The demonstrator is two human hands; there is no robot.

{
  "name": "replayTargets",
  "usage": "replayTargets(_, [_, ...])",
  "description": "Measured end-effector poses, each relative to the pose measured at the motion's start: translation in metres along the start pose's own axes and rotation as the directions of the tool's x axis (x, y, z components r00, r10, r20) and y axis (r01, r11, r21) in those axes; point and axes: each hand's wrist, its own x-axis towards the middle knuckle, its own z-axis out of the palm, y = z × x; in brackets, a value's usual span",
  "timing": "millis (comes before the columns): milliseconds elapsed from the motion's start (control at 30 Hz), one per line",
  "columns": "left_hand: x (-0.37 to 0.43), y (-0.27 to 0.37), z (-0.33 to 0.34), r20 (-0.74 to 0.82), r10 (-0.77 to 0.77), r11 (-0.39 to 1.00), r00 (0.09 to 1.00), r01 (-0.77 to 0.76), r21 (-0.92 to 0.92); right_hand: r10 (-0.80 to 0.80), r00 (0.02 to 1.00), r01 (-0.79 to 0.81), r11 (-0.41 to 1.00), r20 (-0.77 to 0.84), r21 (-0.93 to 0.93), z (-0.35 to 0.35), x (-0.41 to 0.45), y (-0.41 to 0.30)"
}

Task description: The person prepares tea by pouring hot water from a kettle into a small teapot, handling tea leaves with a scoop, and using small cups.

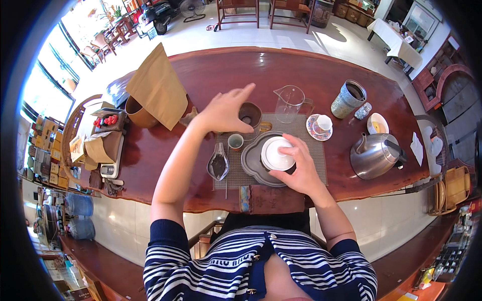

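Observation:
My right hand [301, 165] grips a white lidded gaiwan [269, 160], with fingers at the lid's knob and the thumb low at its side. The gaiwan is over a grey lobed tray [249, 158]; whether it touches the tray I cannot tell. Fingers spread, my left hand [226, 109] hovers beside a round brown bowl-shaped vessel [251, 113], holding nothing. A wooden handle [266, 126] shows just below that vessel. Nearer me are a small pale-lined cup [236, 141] and a tea scoop [218, 163] holding dark leaves. Beside the scoop lies a thin stick [227, 177].
A glass pitcher [289, 101] stands beyond the woven mat [316, 158]. Rightward are a patterned cup and saucer [319, 128], a speckled canister [348, 98] and a steel kettle [372, 156]. A paper bag [160, 86] and scale [110, 169] are left; a folded brown cloth [278, 199] lies at the front edge.

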Motion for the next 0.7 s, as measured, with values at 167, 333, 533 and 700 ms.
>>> replayTargets(167, [-0.042,0.020,-0.033,-0.184,-0.412,0.910,0.892,0.395,-0.122,0.024,1.000,-0.023,0.999,0.011,-0.036,-0.004,-0.001,0.000])
replayTargets(333, [-0.072,0.017,0.010,-0.042,-0.280,0.960,0.959,0.279,-0.011,-0.001,1.000,0.001,1.000,0.000,0.001,-0.001,0.000,0.000])
replayTargets(533, [-0.064,0.024,0.036,-0.004,-0.288,0.957,0.958,0.288,-0.017,-0.009,1.000,0.008,1.000,-0.024,-0.017,0.000,0.000,0.002])
replayTargets(700, [-0.069,0.026,0.024,0.000,-0.343,0.932,0.939,0.340,-0.121,-0.011,1.000,0.011,1.000,-0.029,0.003,0.001,0.001,0.001])
